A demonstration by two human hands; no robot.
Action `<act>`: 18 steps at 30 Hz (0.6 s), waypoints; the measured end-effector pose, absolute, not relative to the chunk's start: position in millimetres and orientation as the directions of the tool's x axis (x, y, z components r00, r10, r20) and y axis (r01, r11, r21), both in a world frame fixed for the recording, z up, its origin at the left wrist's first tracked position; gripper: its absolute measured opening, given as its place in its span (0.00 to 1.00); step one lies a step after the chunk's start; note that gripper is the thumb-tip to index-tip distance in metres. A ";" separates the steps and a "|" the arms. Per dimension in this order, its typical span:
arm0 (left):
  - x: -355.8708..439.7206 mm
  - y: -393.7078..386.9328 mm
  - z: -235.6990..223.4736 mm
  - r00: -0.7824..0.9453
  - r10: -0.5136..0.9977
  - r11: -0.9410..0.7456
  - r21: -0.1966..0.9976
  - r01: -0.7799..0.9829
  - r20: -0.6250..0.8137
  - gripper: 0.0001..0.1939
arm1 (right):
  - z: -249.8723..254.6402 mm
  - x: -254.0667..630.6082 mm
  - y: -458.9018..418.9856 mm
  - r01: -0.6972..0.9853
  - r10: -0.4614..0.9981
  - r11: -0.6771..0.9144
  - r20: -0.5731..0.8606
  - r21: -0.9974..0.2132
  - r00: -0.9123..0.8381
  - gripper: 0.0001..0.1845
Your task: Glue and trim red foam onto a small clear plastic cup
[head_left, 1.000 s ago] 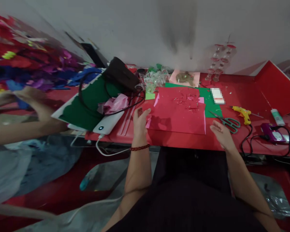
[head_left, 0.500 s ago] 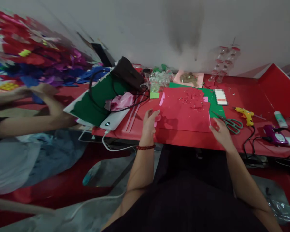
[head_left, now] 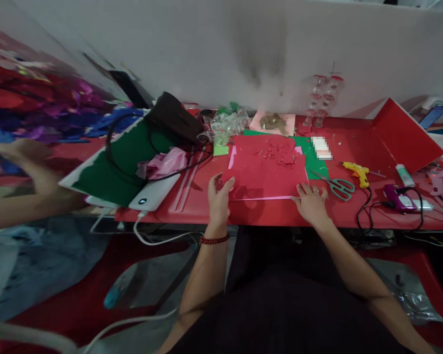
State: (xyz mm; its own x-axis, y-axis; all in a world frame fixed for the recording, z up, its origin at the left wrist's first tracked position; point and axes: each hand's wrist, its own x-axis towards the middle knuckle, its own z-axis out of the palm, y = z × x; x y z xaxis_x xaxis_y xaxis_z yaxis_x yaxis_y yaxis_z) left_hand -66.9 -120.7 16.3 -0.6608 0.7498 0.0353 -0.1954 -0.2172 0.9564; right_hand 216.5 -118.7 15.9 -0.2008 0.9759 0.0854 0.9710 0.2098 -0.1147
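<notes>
My left hand (head_left: 218,199), with a beaded bracelet at the wrist, is at the left edge of the stacked red sheets (head_left: 266,177). Between its thumb and fingers is a small round red piece (head_left: 228,176); its exact kind is unclear. My right hand (head_left: 312,202) lies palm down with fingers spread at the sheets' lower right corner. A pink layer shows beneath the red, and a larger green sheet (head_left: 319,169) lies under that. Small red scraps (head_left: 278,152) rest on the top sheet. Green-handled scissors (head_left: 341,188) lie right of my right hand.
A yellow glue gun (head_left: 359,173), purple device (head_left: 398,199) and glue bottle (head_left: 405,175) are at the right. Clear plastic pieces (head_left: 231,123) lie behind. At the left are a white power bank (head_left: 153,194), a green board (head_left: 92,169) and another person's arm (head_left: 40,191).
My right hand has moved from beside the sheets onto their lower right corner, fingers now spread. The lower edge shows more pink. My left hand keeps the small piece. The view has shifted right.
</notes>
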 end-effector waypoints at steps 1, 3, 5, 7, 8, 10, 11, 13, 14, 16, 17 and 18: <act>-67.2 -121.3 14.8 -0.663 0.748 -0.227 0.955 -0.190 0.046 0.20 | 17.2 215.8 -120.6 0.973 0.977 0.207 0.081 -0.106 -0.199 0.28; -66.8 -122.8 12.1 -0.668 0.741 -0.247 0.954 -0.171 0.073 0.20 | 18.9 214.4 -123.8 0.973 0.977 0.206 0.082 -0.101 -0.199 0.29; -64.2 -124.5 10.6 -0.667 0.738 -0.264 0.953 -0.151 0.099 0.21 | 20.4 211.4 -124.7 0.971 0.975 0.214 0.086 -0.108 -0.205 0.29; -59.0 -126.0 10.4 -0.642 0.760 -0.262 0.952 -0.157 0.103 0.21 | 22.6 206.6 -123.1 0.971 0.975 0.216 0.081 -0.106 -0.208 0.29; -55.5 -126.6 10.9 -0.613 0.785 -0.248 0.953 -0.176 0.091 0.21 | 24.1 204.2 -121.7 0.972 0.976 0.210 0.077 -0.102 -0.202 0.29; -47.9 -127.5 12.2 -0.539 0.841 -0.200 0.953 -0.227 0.048 0.21 | 27.4 202.8 -118.0 0.974 0.978 0.201 0.079 -0.101 -0.193 0.28; -44.2 -127.8 12.8 -0.501 0.865 -0.174 0.954 -0.243 0.030 0.21 | 28.9 205.2 -115.9 0.974 0.978 0.199 0.091 -0.107 -0.189 0.27; -38.1 -128.2 13.4 -0.439 0.898 -0.141 0.959 -0.246 0.020 0.21 | 30.5 218.8 -111.0 0.976 0.978 0.176 0.138 -0.130 -0.158 0.26; -35.9 -128.2 13.2 -0.417 0.908 -0.139 0.962 -0.236 0.029 0.21 | 30.3 230.1 -108.3 0.979 0.978 0.149 0.168 -0.142 -0.125 0.26; -32.6 -127.6 12.2 -0.397 0.916 -0.156 0.962 -0.223 0.056 0.22 | 28.2 258.8 -102.8 0.987 0.975 0.060 0.219 -0.150 -0.026 0.26; -31.1 -126.9 11.5 -0.395 0.916 -0.165 0.958 -0.234 0.061 0.22 | 26.4 274.4 -100.4 0.990 0.973 0.018 0.229 -0.143 0.015 0.26; -29.3 -125.9 10.9 -0.399 0.916 -0.168 0.951 -0.260 0.053 0.23 | 24.3 289.2 -98.6 0.991 0.973 -0.012 0.227 -0.133 0.042 0.26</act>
